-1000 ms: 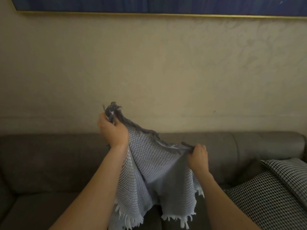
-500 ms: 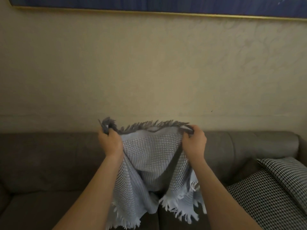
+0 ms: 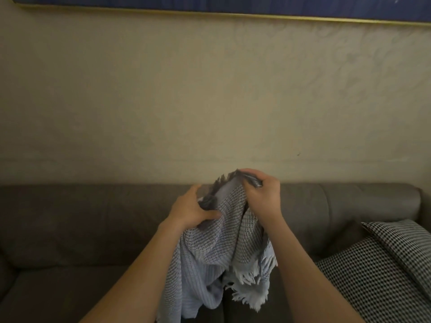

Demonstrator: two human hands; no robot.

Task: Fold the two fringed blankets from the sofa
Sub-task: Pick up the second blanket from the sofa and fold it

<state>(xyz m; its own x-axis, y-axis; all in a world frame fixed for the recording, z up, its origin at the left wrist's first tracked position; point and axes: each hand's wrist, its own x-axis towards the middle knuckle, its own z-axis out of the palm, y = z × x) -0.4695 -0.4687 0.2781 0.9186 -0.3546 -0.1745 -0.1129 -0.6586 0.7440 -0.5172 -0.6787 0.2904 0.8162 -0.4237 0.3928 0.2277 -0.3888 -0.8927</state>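
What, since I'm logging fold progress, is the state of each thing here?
Blanket: bunched, held up above the sofa, fringe hanging, not yet folded neatly.
Left hand: holds the blanket's upper part.
Right hand: grips the blanket's top fringed edge.
Checked cushion: lying on the sofa, untouched.

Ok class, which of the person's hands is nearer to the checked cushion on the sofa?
Right. The right hand, gripping the blanket by its top edge, sits up and left of the checked cushion; the left hand holds the blanket even farther left.
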